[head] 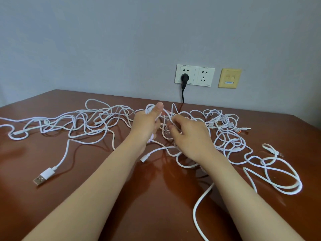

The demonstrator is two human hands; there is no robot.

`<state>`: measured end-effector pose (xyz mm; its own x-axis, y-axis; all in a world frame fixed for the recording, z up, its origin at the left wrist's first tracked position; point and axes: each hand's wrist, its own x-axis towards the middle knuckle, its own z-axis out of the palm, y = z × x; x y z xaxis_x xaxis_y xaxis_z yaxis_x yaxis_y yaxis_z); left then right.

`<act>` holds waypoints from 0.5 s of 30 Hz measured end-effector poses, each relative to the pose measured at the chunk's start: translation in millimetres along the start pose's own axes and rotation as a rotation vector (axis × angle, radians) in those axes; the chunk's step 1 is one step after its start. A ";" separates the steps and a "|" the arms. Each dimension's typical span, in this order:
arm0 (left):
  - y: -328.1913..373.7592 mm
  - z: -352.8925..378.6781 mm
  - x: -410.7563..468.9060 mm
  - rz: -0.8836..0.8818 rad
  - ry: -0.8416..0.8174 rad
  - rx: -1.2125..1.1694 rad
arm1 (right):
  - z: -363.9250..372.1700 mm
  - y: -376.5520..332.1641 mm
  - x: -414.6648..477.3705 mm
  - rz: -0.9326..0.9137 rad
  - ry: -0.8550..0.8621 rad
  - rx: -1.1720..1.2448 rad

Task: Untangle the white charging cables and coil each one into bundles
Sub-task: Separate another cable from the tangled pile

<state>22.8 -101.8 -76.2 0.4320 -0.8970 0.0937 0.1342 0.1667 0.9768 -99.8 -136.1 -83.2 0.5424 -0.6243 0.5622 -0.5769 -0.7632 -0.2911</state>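
White cables sprawl in one big tangle across the far half of the table, loops crossing from the left edge to the right. In the thick of it, the left hand grips a small bunch of loops, fingers curled round them, thumb standing up. Just beside it, the right hand has its fingers bent into the knot, pinching strands. One USB plug lies free at near left, and a long loose loop trails off at near right. Behind, on the wall, sit two sockets, a black plug in the left one, and a yellow plate beside them.
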 end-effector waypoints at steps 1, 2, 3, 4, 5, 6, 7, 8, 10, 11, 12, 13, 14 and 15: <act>2.3 -0.5 -0.2 -0.046 -0.048 -0.152 | 0.1 0.2 0.2 0.008 0.002 0.000; 5.4 -1.6 -0.2 -0.091 -0.098 -0.310 | -0.2 0.7 0.4 0.020 -0.002 -0.006; 8.6 -3.8 0.5 -0.120 -0.135 -0.432 | -0.7 1.4 0.6 0.031 -0.008 -0.020; 11.2 -6.0 0.9 -0.124 -0.152 -0.490 | -1.2 1.9 0.8 0.034 -0.012 -0.036; 12.6 -7.4 1.3 -0.114 -0.149 -0.498 | -1.1 2.2 0.7 0.038 -0.013 -0.043; 13.1 -8.4 1.3 -0.100 -0.134 -0.476 | -1.1 1.6 0.9 0.043 -0.011 -0.043; 12.6 -8.7 1.2 -0.081 -0.109 -0.433 | -0.8 0.8 0.8 0.047 -0.008 -0.048; 11.4 -8.7 1.5 -0.054 -0.078 -0.375 | -0.6 -0.2 0.5 0.046 -0.006 -0.066; 10.2 -8.1 1.9 0.028 -0.011 -0.208 | -1.0 -1.4 -0.2 0.032 0.001 -0.114; 10.6 -7.9 1.7 0.070 0.031 -0.104 | -1.5 -1.3 -0.5 0.028 0.005 -0.129; 10.7 -8.2 2.4 0.106 0.079 0.001 | -2.2 -1.4 -0.6 0.024 0.007 -0.138; 10.5 -8.6 2.7 0.136 0.122 0.089 | -2.4 -1.4 -0.5 0.020 0.005 -0.144; 10.2 -8.8 2.7 0.160 0.154 0.158 | -2.2 -1.4 -0.5 0.014 0.000 -0.153; 9.3 -8.9 2.6 0.177 0.180 0.204 | -1.4 -1.5 -0.8 0.007 -0.008 -0.163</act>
<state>33.1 -98.9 -68.6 0.5857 -0.7716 0.2483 -0.1311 0.2120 0.9684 -100.3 -134.3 -82.2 0.5419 -0.6315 0.5545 -0.6719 -0.7219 -0.1655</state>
